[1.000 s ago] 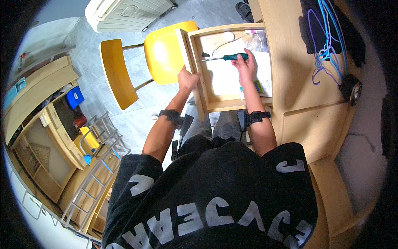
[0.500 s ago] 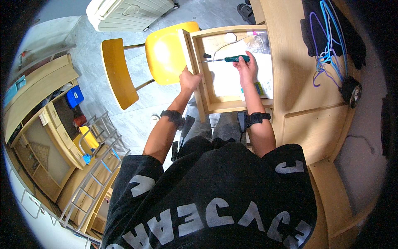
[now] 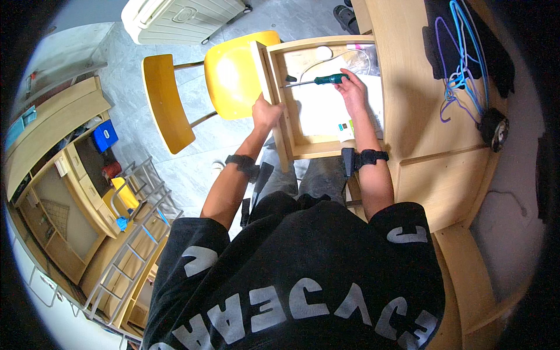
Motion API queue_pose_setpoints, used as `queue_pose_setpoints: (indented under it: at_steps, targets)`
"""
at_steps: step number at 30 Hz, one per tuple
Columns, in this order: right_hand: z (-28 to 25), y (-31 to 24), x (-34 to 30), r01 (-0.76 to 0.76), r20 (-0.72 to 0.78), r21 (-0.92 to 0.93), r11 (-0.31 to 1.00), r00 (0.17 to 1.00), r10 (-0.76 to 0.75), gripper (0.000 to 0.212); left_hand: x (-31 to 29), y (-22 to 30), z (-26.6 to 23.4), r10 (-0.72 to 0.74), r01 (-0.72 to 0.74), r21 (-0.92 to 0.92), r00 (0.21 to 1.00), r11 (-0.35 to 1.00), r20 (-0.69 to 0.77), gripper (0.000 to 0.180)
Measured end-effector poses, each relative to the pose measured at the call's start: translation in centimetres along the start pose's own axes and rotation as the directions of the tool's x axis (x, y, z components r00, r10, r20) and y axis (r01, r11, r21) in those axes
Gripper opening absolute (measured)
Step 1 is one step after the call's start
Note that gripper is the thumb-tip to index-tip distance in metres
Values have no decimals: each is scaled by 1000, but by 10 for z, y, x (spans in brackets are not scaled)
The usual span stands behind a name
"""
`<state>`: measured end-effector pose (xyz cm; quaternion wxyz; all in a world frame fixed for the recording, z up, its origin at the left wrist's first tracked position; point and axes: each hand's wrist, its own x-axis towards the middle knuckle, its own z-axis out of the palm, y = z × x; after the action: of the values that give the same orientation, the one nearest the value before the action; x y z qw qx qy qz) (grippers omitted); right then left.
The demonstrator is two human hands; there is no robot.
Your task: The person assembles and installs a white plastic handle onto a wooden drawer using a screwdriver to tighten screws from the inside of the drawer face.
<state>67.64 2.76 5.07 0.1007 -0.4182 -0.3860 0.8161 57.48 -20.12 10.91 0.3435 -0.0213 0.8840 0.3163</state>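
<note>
A screwdriver (image 3: 331,79) with a dark green handle lies level across the open wooden drawer (image 3: 306,154). My right hand (image 3: 353,95) is closed round the back end of its handle with the fingertips. The thin shaft points left, and its tip is at the inner face of the drawer front; whether it touches a screw there is too small to tell. My left hand (image 3: 266,112) is closed on the drawer front (image 3: 269,76), thumb over the top edge. Under the screwdriver are white paper (image 3: 315,114) and a small dark piece (image 3: 290,79).
A white cable (image 3: 309,65) with a round white end lies at the drawer's far side. Left of the drawer stands a yellow chair (image 3: 233,76). Blue and purple hangers (image 3: 461,76) rest on the desktop at right. A pale suitcase (image 3: 186,17) is at the back.
My right hand has shifted slightly right and its grip has moved toward the handle's end, with the wrist turned. The screwdriver has barely moved. My left hand stays in place.
</note>
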Motion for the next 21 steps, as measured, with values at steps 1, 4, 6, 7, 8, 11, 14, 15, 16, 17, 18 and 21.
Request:
queue_pose_setpoints:
  at_steps: [1,4,6,7,8,11,14,15,16,17,18,21]
  targets:
    - [0,-1,1,23,14,-36,999,1000,-22,28,1,-1,0,1,-1,1,1000,1000,-2,50]
    - [-1,-5,6,19,-9,-216,976,1000,-21,28,0,0,1,46,-44,40,997,998,-61,50]
    - [-1,-6,9,-18,-54,-354,935,999,-2,29,-4,6,-1,49,-48,32,998,998,-42,49]
    - [2,-6,11,-9,-49,-462,887,999,-15,29,-2,3,0,50,-48,31,998,998,-43,49]
    - [3,-6,13,-1,-44,-562,827,999,-29,29,-1,0,0,64,-63,27,997,998,-41,48]
    - [6,-3,13,152,34,-241,958,988,-149,32,2,-3,2,55,-55,15,998,998,-30,48]
    - [6,-22,5,-47,-12,-624,780,999,51,34,0,-5,1,41,-41,1,998,999,-37,47]
    - [7,-20,8,-46,-8,-625,779,999,52,34,0,-6,1,53,-53,-2,997,999,-51,47]
    - [5,-17,11,-9,30,-602,799,999,34,33,0,-4,2,57,-57,-1,997,998,-47,47]
    - [3,-14,14,27,68,-577,816,998,15,33,0,-2,2,53,-53,5,998,999,-41,47]
    - [-1,-13,17,62,105,-550,833,994,-5,32,0,0,3,49,-48,11,998,999,-34,47]
    - [2,-14,13,-6,82,-618,786,994,71,32,2,-1,1,-18,19,46,1000,999,-21,48]
